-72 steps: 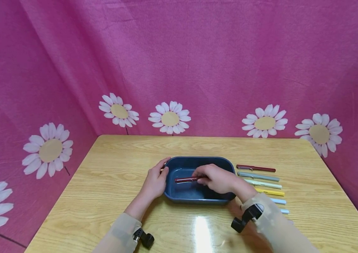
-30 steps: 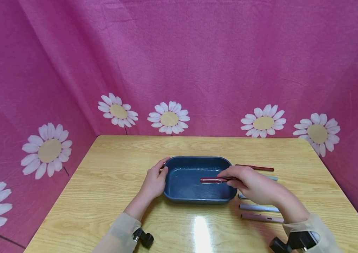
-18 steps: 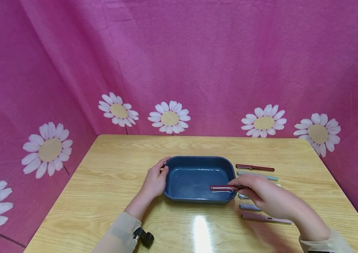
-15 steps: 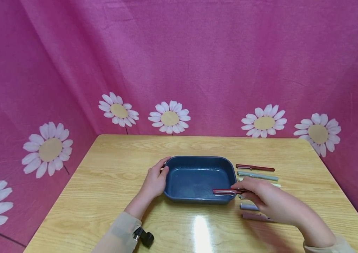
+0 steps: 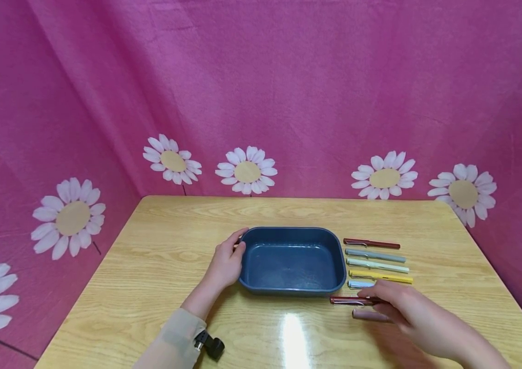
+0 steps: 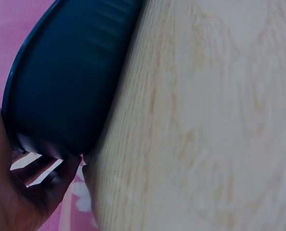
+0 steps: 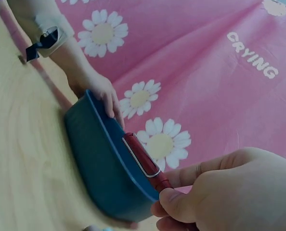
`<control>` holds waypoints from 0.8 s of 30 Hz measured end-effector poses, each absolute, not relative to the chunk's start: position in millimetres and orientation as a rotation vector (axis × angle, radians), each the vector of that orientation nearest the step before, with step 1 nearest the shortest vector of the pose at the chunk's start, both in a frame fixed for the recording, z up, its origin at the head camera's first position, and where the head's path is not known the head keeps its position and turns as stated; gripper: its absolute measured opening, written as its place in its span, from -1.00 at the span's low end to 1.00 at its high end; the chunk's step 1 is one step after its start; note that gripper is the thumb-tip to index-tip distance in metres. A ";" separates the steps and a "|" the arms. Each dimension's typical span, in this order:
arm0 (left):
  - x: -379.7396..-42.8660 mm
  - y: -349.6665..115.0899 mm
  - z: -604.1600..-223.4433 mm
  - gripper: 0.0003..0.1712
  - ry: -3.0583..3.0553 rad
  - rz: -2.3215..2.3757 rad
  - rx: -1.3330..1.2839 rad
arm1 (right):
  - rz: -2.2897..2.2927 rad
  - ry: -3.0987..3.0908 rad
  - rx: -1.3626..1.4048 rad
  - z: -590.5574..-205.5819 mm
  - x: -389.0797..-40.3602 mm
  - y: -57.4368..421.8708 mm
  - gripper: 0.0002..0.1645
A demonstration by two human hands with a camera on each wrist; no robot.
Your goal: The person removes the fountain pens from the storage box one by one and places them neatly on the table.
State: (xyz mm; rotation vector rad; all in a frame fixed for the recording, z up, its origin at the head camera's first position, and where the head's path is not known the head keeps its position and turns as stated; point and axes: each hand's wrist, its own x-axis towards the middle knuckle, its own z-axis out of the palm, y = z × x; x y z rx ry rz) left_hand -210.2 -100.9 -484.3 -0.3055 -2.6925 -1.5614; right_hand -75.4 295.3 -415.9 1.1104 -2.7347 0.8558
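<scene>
My left hand point(image 5: 224, 264) grips the left end of a dark blue, deep rectangular tub point(image 5: 288, 292), which has nothing in it. In the left wrist view its fingers point(image 6: 61, 175) bear against the tub's end wall. My right hand point(image 5: 419, 320) pinches a dark red pen point(image 5: 346, 301) with a silver clip, just off the tub's front right corner. The pen's far end is hidden by the hand. Under and beside this hand lie a light blue pen point(image 5: 360, 284) and a mauve pen point(image 5: 369, 315), both partly covered.
Right of the tub, pens lie in a column: another dark red pen point(image 5: 373, 244), a grey-green one point(image 5: 376, 255), a pale green one point(image 5: 378, 265) and a yellow one point(image 5: 382, 277). The wooden table point(image 5: 159, 225) meets a pink flowered curtain point(image 5: 307, 102) behind.
My right hand has carried the dark red pen out of the tub, rightward and toward me, over the near end of the pen column. The left hand stays on the tub.
</scene>
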 end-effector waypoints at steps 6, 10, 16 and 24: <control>-210.6 -100.6 -483.7 -0.50 -2.696 -1.548 -0.295 | 0.921 -2.789 1.075 -429.6 -65.2 305.9 -0.53; -210.7 -100.4 -483.7 -0.49 -2.695 -1.551 -0.289 | 0.986 -3.028 0.906 -435.2 -59.8 314.4 -0.60; -209.7 -100.8 -484.4 -0.49 -2.699 -1.550 -0.284 | 1.047 -3.025 0.926 -456.4 -55.3 327.9 -0.60; -210.3 -100.2 -484.4 -0.50 -2.688 -1.547 -0.295 | 0.866 -2.976 0.940 -483.5 -47.5 340.4 -0.60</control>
